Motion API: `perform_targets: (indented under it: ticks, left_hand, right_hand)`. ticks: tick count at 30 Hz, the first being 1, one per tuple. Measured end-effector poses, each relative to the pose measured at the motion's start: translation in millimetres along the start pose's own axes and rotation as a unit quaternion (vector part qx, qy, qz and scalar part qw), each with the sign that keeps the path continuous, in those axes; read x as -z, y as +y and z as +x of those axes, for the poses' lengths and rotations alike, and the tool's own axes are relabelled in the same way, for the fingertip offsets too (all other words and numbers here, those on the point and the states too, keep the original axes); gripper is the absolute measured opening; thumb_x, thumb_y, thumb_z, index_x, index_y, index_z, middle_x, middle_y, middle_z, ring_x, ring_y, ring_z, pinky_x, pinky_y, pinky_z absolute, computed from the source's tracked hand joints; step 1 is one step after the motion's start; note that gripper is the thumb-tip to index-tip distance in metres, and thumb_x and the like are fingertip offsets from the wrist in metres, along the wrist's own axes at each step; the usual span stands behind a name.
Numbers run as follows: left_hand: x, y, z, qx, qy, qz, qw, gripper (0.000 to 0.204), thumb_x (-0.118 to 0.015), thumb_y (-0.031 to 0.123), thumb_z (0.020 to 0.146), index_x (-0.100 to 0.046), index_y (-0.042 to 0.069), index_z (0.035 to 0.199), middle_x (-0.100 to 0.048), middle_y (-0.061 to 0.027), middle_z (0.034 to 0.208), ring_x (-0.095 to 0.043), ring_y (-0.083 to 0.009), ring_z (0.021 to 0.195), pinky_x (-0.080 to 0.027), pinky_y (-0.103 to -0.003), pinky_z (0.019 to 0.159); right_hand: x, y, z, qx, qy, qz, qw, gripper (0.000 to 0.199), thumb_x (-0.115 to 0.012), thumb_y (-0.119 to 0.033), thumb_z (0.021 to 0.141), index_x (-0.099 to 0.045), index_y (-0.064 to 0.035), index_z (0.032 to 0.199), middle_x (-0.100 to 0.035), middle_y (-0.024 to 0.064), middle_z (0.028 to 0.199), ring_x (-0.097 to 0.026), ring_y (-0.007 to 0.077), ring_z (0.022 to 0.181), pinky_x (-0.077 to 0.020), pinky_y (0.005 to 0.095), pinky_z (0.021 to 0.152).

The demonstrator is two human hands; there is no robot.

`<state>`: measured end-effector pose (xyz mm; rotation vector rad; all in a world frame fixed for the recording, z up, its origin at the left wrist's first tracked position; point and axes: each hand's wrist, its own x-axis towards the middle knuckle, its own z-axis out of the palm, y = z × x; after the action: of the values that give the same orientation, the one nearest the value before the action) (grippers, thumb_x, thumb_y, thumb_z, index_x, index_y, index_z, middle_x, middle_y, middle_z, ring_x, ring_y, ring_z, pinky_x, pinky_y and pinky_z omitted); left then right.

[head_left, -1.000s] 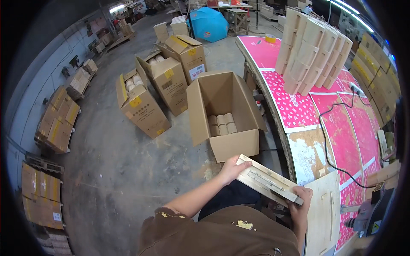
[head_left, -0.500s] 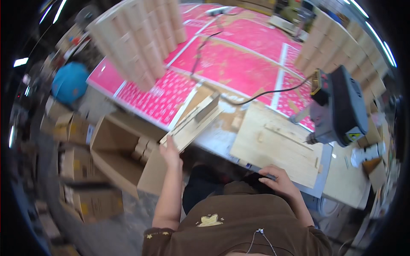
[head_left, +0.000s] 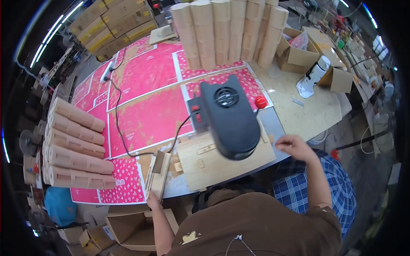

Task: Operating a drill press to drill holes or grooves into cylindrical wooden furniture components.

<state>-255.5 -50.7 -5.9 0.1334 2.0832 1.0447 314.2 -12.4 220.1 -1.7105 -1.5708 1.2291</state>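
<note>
My left hand (head_left: 153, 201) is closed on the near end of a long, narrow wooden trough-like piece (head_left: 159, 178) with raised strips along it. This piece lies at the table's front edge, left of a flat plywood board (head_left: 192, 173). Over the board stands a bench drill press (head_left: 237, 123) with a dark housing and a red ball knob (head_left: 261, 102); its housing hides the bit. Just off the board's right edge hovers my right hand (head_left: 295, 147), its fingers loosely bent, with nothing visible in them.
Round wooden pieces stand in tall stacks (head_left: 222, 38) at the back and in more stacks (head_left: 77, 149) at the left. A black cable crosses the pink-covered table (head_left: 145, 123) to a white power strip (head_left: 106, 74). An open carton (head_left: 136, 228) sits below, and a spray can (head_left: 316, 70) stands right.
The view has swung to the right. My right hand has left the table's front edge and moved to the board's right side. My left hand keeps hold of the wooden trough-like piece.
</note>
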Motion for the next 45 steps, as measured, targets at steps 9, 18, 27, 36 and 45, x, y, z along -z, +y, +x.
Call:
perform_targets:
  ticks: [9, 18, 27, 36, 45]
  left_hand:
    - [9.2, 102.3, -68.6, -0.246, 0.081, 0.066, 0.964, 0.06, -0.06, 0.018, 0.082, -0.031, -0.005, 0.129, -0.044, -0.0176, 0.123, -0.046, -0.0246, 0.109, -0.039, -0.038, 0.092]
    - [-46.0, 347.2, -313.0, -0.465, 0.101, 0.066, 0.877, 0.055, -0.056, 0.033, 0.085, -0.036, 0.014, 0.133, -0.036, -0.0065, 0.134, -0.032, -0.0257, 0.124, -0.026, -0.041, 0.099]
    - [-274.9, 463.9, -414.8, -0.691, 0.07, 0.34, 0.634, 0.053, -0.059, 0.037, 0.077, -0.051, 0.007, 0.12, -0.042, -0.0177, 0.126, -0.039, -0.0294, 0.117, -0.038, -0.043, 0.089]
    - [-442.4, 499.3, -433.7, -0.607, -0.088, 0.542, 0.575, 0.056, -0.058, 0.033, 0.078, -0.048, -0.005, 0.118, -0.053, -0.0227, 0.116, -0.051, -0.0308, 0.109, -0.039, -0.033, 0.093]
    - [-515.7, 510.5, -343.6, -0.628, -0.019, 0.494, 0.601, 0.063, -0.062, 0.039, 0.075, -0.047, -0.005, 0.117, -0.053, -0.0227, 0.116, -0.051, -0.0296, 0.111, -0.039, -0.035, 0.093]
  right_hand:
    - [99.7, 85.9, 163.6, 0.083, 0.104, 0.053, 0.99, 0.019, -0.062, -0.016, 0.081, -0.061, 0.0021, 0.088, -0.062, 0.004, 0.078, -0.055, 0.0091, 0.074, -0.0449, 0.0248, 0.067]
    - [86.3, 155.7, 308.4, 0.098, 0.131, 0.148, 0.975, 0.016, -0.065, -0.011, 0.076, -0.061, -0.0009, 0.088, -0.062, 0.0054, 0.075, -0.058, 0.0114, 0.068, -0.0469, 0.0249, 0.064]
    - [43.0, 134.2, 401.7, 0.154, 0.133, 0.063, 0.977, 0.035, -0.072, -0.024, 0.067, -0.059, -0.0016, 0.09, -0.061, 0.0122, 0.084, -0.058, 0.024, 0.079, -0.046, 0.0336, 0.071]
    - [-38.8, 85.7, 500.2, 0.189, 0.23, 0.032, 0.954, 0.05, -0.072, -0.025, 0.066, -0.052, 0.0021, 0.104, -0.054, 0.023, 0.102, -0.051, 0.036, 0.099, -0.0429, 0.0403, 0.085]
    - [-78.9, 52.0, 534.9, 0.166, 0.322, 0.06, 0.93, 0.076, -0.075, -0.021, 0.064, -0.031, 0.0048, 0.12, -0.037, 0.027, 0.118, -0.04, 0.0411, 0.109, -0.0357, 0.0433, 0.093]
